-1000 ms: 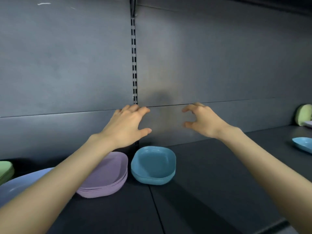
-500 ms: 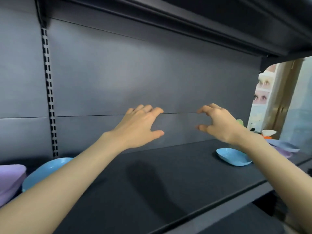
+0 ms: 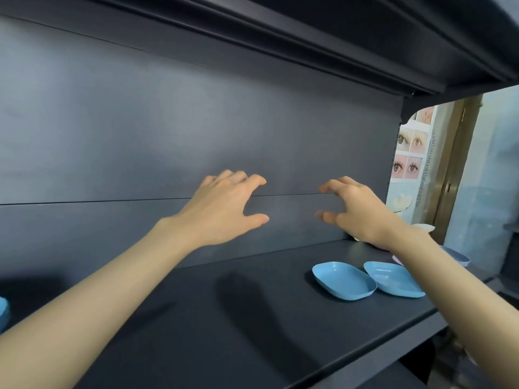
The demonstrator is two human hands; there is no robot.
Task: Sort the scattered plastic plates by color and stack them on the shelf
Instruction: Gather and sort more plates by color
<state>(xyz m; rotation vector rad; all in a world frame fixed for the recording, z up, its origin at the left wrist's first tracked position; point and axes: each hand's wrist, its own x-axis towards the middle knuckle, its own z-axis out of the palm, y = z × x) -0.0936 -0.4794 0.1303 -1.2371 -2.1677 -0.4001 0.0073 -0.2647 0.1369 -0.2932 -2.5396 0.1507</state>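
Though empty, right hand (image 3: pixel 358 213) above two blue plates (image 3: pixel 343 279)

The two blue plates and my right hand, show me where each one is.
Left blue plate (image 3: pixel 343 279): head view, inner bottom.
Right blue plate (image 3: pixel 391 279): head view, inner bottom.
Right hand (image 3: pixel 358 213): head view, back of hand.

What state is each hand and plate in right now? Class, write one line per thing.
Left hand: open, empty, raised over the shelf.
Right hand: loosely curled, empty, raised.
Near blue plate: upright on shelf, unstacked.
Far blue plate: upright, unstacked, partly behind the right forearm.
Lavender plate: at shelf's right end, mostly hidden.
Left-edge blue plate: cut off by frame.
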